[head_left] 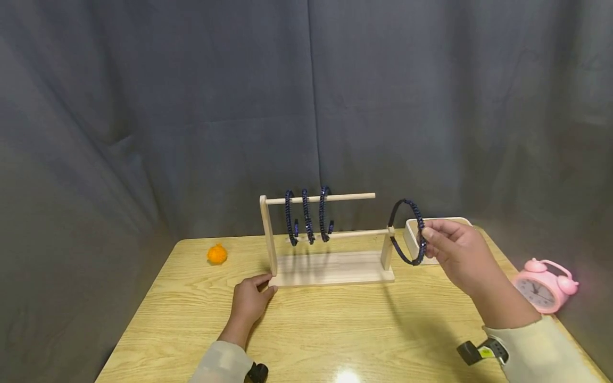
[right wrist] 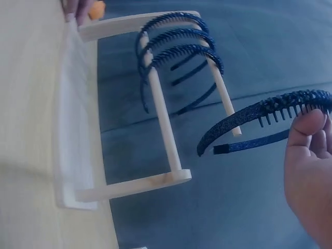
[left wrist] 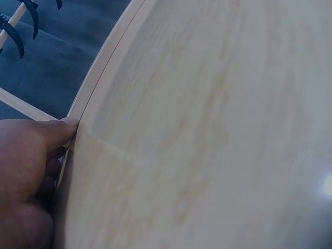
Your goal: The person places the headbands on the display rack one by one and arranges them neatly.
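A wooden headband rack [head_left: 335, 272] stands on the table, with an upper rod [head_left: 354, 197] whose right end is free and a lower rod [head_left: 364, 233] that meets a short right post. Three dark blue, toothed headbands [right wrist: 176, 35] hang over the upper rod toward its left. My left hand [head_left: 249, 299] holds the front left corner of the rack's base, thumb at the front edge. Off the rack's right side, my right hand [head_left: 462, 255] pinches another dark blue headband [right wrist: 233, 122] in the air. Its tips point toward the rack in the right wrist view.
An orange ball-like object [head_left: 217, 254] lies left of the rack. Behind my right hand is a white-rimmed box [head_left: 412, 239], partly hidden. A pink alarm clock [head_left: 541, 287] stands at the table's right edge. A dark curtain [head_left: 239, 133] hangs behind the table [head_left: 325, 330].
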The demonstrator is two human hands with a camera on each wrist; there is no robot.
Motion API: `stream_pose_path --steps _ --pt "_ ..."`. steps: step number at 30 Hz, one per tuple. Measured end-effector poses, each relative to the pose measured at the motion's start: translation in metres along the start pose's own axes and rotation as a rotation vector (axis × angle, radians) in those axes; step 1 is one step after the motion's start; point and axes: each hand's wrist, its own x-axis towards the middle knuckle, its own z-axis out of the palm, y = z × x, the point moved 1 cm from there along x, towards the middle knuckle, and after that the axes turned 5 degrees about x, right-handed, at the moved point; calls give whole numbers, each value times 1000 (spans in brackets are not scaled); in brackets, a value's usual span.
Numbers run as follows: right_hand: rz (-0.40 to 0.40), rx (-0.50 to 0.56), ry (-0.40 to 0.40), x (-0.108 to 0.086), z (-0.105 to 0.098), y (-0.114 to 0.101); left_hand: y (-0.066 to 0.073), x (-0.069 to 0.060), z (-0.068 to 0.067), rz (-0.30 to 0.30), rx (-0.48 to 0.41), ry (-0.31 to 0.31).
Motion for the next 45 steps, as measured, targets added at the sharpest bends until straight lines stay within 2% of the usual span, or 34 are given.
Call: stream_pose_path --steps 3,6,11,16,24,39,45 --pt "18 132 6 14 -1 -2 0 0 -1 11 0 1" --pt "54 176 26 27 0 -3 0 0 -1 14 -5 3" --pt "139 141 57 46 1 1 0 0 -1 14 -14 11" --pt "210 91 96 56 0 7 0 0 0 16 -22 1" --pt "274 120 121 68 0 19 0 0 -1 15 -1 11" --pt "329 -42 118 87 21 37 -3 0 1 1 3 15" --pt "339 -31 126 89 22 41 -1 -2 0 -8 7 4"
